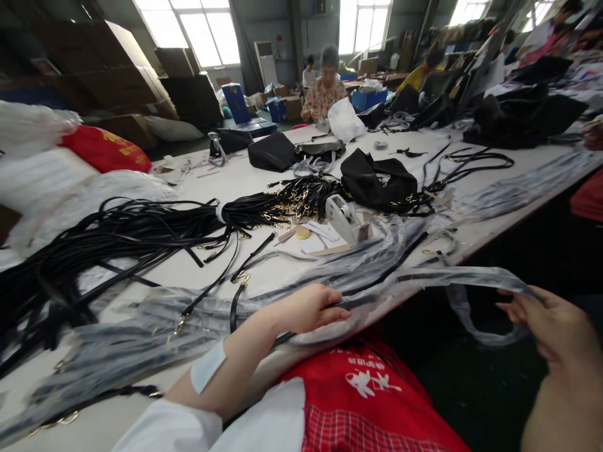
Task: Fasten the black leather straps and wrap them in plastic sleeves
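My right hand (556,320), out past the table's front edge, pinches a bag strap in a clear plastic sleeve (461,276). The sleeve curls into a loop below that hand and runs left onto the table. My left hand (313,307) lies on the near edge over the sleeved straps, its visible fingers stretched out and apart. Under and beside it spreads a layer of plastic-sleeved straps (188,314). Close by are a short black strap (238,301) with a gold clasp and a longer black strap (207,292), also with a gold clasp.
A tied bundle of black straps (141,232) with gold clasps crosses the table (188,188). Behind the sleeves stand a white tape dispenser (343,216) and a black bag (377,179). White plastic sacks (42,169) are at left. A person (325,94) sits across the table.
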### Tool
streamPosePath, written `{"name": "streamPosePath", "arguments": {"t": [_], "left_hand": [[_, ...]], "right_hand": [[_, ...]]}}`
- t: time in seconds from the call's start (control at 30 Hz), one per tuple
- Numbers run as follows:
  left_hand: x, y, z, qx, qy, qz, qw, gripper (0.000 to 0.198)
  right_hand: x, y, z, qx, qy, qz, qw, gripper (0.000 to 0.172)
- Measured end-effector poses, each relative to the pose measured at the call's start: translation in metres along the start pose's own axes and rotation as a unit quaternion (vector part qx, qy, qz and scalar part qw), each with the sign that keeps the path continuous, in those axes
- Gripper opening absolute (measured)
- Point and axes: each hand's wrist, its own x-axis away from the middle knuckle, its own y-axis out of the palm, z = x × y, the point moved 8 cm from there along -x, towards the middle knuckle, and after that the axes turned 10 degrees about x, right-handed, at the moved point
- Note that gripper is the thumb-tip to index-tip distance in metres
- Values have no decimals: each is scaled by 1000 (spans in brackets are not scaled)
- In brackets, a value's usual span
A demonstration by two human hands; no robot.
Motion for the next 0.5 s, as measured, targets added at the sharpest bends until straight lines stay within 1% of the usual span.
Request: {"name": "streamPosePath", "arguments": {"t": [0.03, 0.07, 0.1, 0.13, 0.17, 0.2, 0.23, 0.27, 0.3, 0.33, 0.37, 0.4, 0.43, 0.47, 0.5], "left_hand": [[-2, 3, 3, 8, -2, 5, 1000, 40], [-4, 7, 9, 15, 10, 11, 1000, 39], [-7, 14, 19, 18, 38, 9, 999, 38], [-10, 23, 33, 15, 87, -3, 996, 35], [-13, 36, 50, 8, 151, -28, 988, 31], [-14, 48, 68, 0, 217, -54, 975, 28], [-14, 59, 83, -8, 270, -72, 960, 26], [-17, 63, 94, -12, 304, -65, 950, 30], [-22, 62, 102, -16, 318, -31, 948, 40], [-30, 56, 107, -20, 315, 26, 948, 53], [-37, 48, 111, -26, 308, 85, 947, 68], [-45, 41, 114, -32, 305, 131, 943, 82], [-53, 39, 118, -37, 313, 153, 937, 92], [-62, 42, 122, -39, 327, 149, 932, 100], [-71, 49, 125, -37, 344, 120, 931, 106]], "right_hand": [[3, 11, -9, -59, 33, -35, 997, 28], [6, 18, -24, -115, 44, -52, 991, 29], [7, 18, -45, -162, 26, -44, 985, 30], [7, 10, -68, -200, -10, -5, 980, 31], [8, -2, -93, -236, -60, 46, 969, 32], [10, -14, -118, -263, -121, 82, 954, 34], [13, -24, -141, -281, -175, 100, 938, 37], [15, -31, -161, -298, -215, 92, 926, 41], [19, -35, -178, -317, -240, 64, 915, 44], [24, -35, -192, -341, -249, 24, 906, 47], [31, -32, -202, -366, -244, -24, 898, 47], [40, -26, -209, -394, -227, -70, 888, 47], [52, -17, -215, -422, -208, -119, 874, 46], [66, -6, -221, -448, -192, -169, 857, 45], [81, 7, -226, -470, -180, -222, 835, 44]]}}
